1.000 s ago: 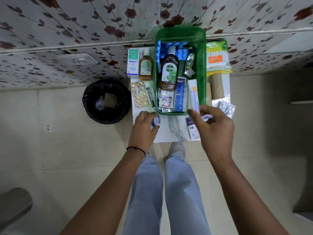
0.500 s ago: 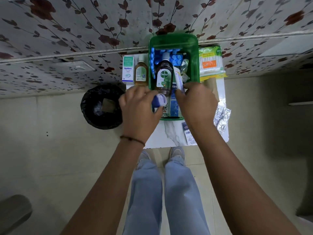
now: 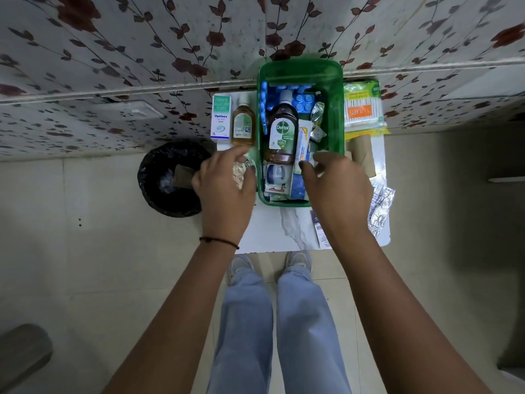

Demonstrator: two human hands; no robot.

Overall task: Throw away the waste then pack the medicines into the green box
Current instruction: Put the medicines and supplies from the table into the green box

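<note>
Both hands at the green box (image 3: pixel 338 109)

Left hand (image 3: pixel 227 183) – just left of it – fingers curled over a blister strip (image 3: pixel 240 173); right hand (image 3: pixel 335 183) loosely spread, empty, over its near-right corner.

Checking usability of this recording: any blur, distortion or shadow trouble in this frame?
Head view: wide-angle bending curves the wall ledge; the left hand is slightly motion-blurred; the Dettol bottle label stays readable; the green box rim looks soft; shadow darkens the floor at right.

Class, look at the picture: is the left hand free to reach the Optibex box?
Probably yes. The left hand hovers just in front of the Optibex box, outside the green box, with nothing between them.
</note>
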